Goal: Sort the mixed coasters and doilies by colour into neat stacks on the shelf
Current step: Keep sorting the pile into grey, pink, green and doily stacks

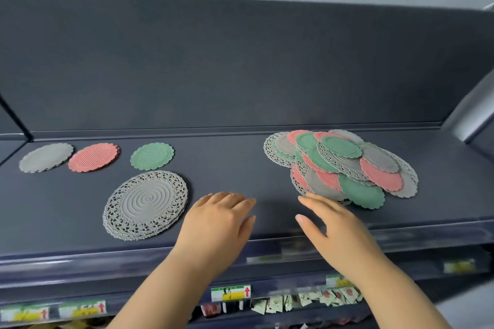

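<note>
On the dark shelf (240, 168) a mixed heap (344, 165) of pink, green and grey coasters and lacy doilies lies at the right. At the left sit sorted stacks: grey coasters (46, 157), pink coasters (93, 157), green coasters (152, 155), and large grey lace doilies (145, 204) nearer the front. My left hand (217, 219) hovers palm down over the shelf's front middle, holding nothing. My right hand (334, 224) is spread open just in front of the heap, fingertips close to its near edge.
The shelf has a dark back panel (240, 69) and a front lip with price labels (231, 292). Small packets (307, 300) hang on the level below. A grey upright (470, 112) borders the right end.
</note>
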`<state>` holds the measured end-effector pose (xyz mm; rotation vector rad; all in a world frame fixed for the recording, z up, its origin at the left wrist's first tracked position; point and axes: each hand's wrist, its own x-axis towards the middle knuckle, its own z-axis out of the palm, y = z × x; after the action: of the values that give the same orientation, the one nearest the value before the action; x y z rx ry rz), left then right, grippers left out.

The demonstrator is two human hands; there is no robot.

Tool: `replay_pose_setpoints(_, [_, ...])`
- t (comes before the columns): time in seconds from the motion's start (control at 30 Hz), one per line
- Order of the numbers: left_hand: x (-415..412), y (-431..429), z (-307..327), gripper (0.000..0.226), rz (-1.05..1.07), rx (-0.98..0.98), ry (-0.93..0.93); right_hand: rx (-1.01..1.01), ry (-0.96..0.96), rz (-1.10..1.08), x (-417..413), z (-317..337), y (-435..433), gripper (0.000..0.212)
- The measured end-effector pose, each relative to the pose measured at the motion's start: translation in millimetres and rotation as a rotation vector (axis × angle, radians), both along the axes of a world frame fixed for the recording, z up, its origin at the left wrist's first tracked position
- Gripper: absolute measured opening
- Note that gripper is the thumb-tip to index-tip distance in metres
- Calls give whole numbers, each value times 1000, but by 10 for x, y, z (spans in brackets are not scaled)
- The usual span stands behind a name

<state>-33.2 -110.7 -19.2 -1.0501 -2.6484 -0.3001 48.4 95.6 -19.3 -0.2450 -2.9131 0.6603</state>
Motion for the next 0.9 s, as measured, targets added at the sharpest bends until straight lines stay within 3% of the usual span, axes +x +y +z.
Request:
replay_pose_setpoints(0.4, [-700, 208, -79, 40, 1, 37, 23, 27, 76, -30, -484, 53, 232, 39])
replay_pose_setpoints(0.73, [-953, 787, -119, 41, -140, -11, 5, -96, 189, -167, -515, 1, 811, 34])
replay_pose_setpoints(0.9, [-930, 1150, -119, 37, -109, 2, -22, -85, 228, -172, -664, 2, 1285, 28])
